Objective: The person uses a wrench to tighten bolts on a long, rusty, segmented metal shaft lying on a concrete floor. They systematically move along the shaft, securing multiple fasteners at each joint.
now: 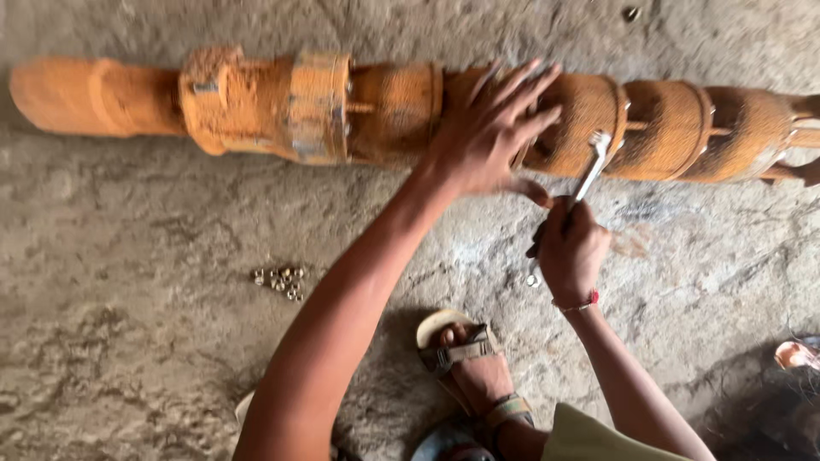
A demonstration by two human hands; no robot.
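Note:
A long rusty orange pump body [325, 107] made of stacked ring sections lies across the concrete floor. My left hand [487, 132] rests flat on its middle with the fingers spread. My right hand [571, 252] grips a silver wrench [591, 166]. The wrench head sits at a flange bolt between two ring sections, just right of my left thumb.
A small heap of loose nuts [280, 280] lies on the floor [128, 341] to the left of my arm. My sandalled foot [470, 363] is planted below the hands. Another person's toes [796, 354] show at the right edge.

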